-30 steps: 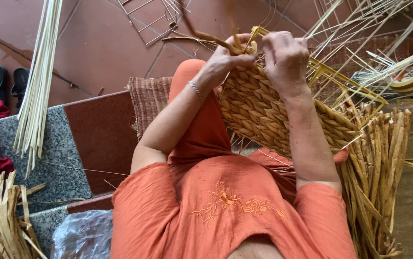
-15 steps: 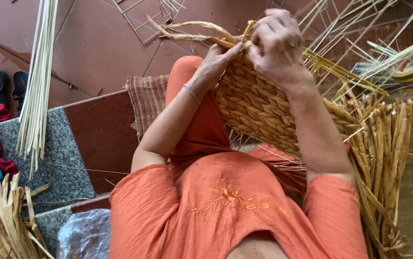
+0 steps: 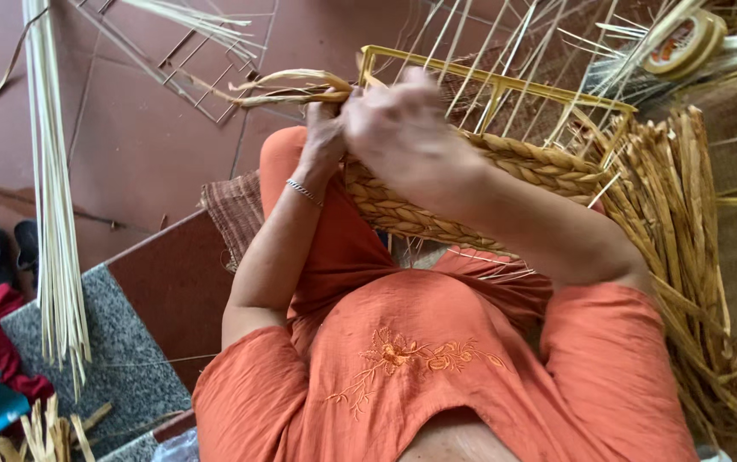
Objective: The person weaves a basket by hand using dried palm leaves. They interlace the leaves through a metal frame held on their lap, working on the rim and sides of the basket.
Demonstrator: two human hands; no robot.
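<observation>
At upper centre of the frame, a half-woven basket (image 3: 471, 184) on a yellow wire frame (image 3: 505, 85) rests on the lap. Left hand (image 3: 324, 128) clenches a flat straw strand (image 3: 287, 85); right hand (image 3: 403, 128) is blurred, grip unclear. Loose reeds (image 3: 685, 248) lie at right.

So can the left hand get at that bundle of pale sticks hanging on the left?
Probably not right now: the left hand grips a strand at the basket, and the sticks hang well off to its left.

The basket (image 3: 471, 197) is rough, matt braided dried fibre on a glossy yellow-painted wire frame (image 3: 505, 85). The step (image 3: 120, 359) is speckled stone; the floor (image 3: 146, 137) smooth reddish tile.
</observation>
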